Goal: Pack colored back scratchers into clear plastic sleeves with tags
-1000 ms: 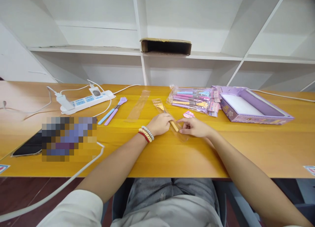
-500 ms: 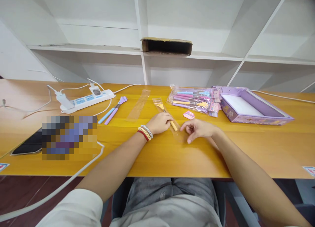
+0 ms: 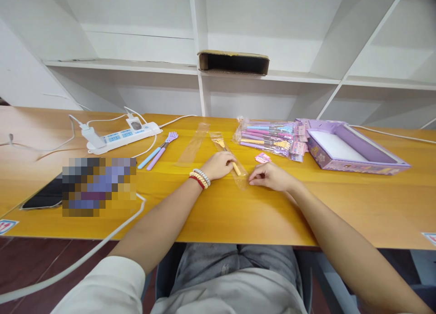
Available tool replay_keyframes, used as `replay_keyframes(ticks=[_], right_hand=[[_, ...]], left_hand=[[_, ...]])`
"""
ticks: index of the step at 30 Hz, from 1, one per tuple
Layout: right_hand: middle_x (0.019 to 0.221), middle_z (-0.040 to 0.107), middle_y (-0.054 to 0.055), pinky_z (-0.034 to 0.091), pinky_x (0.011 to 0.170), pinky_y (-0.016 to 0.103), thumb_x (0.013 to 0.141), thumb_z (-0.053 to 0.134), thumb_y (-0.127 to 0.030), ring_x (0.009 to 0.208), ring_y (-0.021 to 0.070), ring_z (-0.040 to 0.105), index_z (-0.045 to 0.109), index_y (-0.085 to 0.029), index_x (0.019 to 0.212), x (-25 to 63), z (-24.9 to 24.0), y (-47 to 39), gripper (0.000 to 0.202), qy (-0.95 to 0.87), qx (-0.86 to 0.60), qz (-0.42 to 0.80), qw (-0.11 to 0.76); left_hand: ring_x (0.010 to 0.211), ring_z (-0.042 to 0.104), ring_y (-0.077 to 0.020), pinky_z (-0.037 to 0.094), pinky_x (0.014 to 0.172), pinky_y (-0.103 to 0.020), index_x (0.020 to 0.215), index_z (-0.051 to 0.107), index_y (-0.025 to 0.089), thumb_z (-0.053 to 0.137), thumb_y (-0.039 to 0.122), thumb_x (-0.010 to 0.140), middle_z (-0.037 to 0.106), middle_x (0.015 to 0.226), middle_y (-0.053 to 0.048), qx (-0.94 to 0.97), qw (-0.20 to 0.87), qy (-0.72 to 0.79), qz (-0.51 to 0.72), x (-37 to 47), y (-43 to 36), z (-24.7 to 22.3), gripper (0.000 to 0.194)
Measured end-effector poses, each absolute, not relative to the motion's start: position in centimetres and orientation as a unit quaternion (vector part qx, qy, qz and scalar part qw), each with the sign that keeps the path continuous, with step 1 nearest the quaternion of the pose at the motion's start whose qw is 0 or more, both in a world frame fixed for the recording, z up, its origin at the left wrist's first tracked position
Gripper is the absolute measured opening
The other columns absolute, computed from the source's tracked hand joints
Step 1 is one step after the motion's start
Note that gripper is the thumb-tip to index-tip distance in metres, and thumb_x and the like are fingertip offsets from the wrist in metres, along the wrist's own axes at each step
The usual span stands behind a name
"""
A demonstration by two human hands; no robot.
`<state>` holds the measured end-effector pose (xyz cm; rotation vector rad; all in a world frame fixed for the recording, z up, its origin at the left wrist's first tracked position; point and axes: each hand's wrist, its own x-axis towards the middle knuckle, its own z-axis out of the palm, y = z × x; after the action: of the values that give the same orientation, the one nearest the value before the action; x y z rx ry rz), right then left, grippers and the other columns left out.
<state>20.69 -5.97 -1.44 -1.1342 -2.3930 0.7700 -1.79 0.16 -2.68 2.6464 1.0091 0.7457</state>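
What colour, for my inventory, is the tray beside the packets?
The tray is mostly purple, clearest in the head view.

Glossy clear plastic sleeve (image 3: 241, 183).

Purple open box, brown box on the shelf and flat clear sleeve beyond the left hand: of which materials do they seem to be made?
Purple box: probably printed card with a smooth finish; its thin, flat walls carry pictures.
Brown box: matt cardboard, by its brown colour and rough edge.
Clear sleeve: glossy thin plastic film, it seems; the table shows through.
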Motion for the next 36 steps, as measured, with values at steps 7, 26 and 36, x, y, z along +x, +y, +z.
replay_keyframes(ticks=[7, 26, 36], right_hand=[[0.075, 0.060, 0.004, 0.042, 0.068, 0.027, 0.077, 0.059, -0.033, 0.070, 0.0133, 0.053, 0.062, -0.015, 0.076, 20.3, -1.0, -6.1, 0.018, -0.812, -0.398, 0.315, 0.289], [0.059, 0.058, 0.001, 0.032, 0.039, 0.021, 0.072, 0.060, -0.036, 0.040, 0.0067, 0.043, 0.052, -0.016, 0.067, 20.2, -2.1, -5.4, 0.022, -0.646, -0.572, 0.401, 0.308], [0.063, 0.061, 0.001, 0.036, 0.051, 0.022, 0.068, 0.059, -0.029, 0.052, 0.0087, 0.049, 0.053, -0.015, 0.065, 20.1, -1.6, -5.3, 0.015, -0.642, -0.527, 0.454, 0.322]], left_hand=[[0.102, 0.056, -0.0183, 0.040, 0.096, -0.032, 0.096, 0.067, 0.017, 0.048, 0.020, 0.079, 0.065, 0.105, -0.005, 0.919, 0.103, 0.303, 0.229, -1.4, -0.8, -2.4, 0.026], [0.097, 0.053, -0.0217, 0.038, 0.090, -0.036, 0.102, 0.064, 0.018, 0.060, 0.036, 0.075, 0.062, 0.099, -0.008, 0.938, 0.095, 0.253, 0.216, -0.8, -2.2, -1.4, 0.033], [0.096, 0.054, -0.0196, 0.040, 0.089, -0.035, 0.096, 0.066, 0.019, 0.055, 0.029, 0.078, 0.064, 0.097, -0.006, 0.943, 0.074, 0.234, 0.224, -0.6, -2.1, -1.9, 0.023]])
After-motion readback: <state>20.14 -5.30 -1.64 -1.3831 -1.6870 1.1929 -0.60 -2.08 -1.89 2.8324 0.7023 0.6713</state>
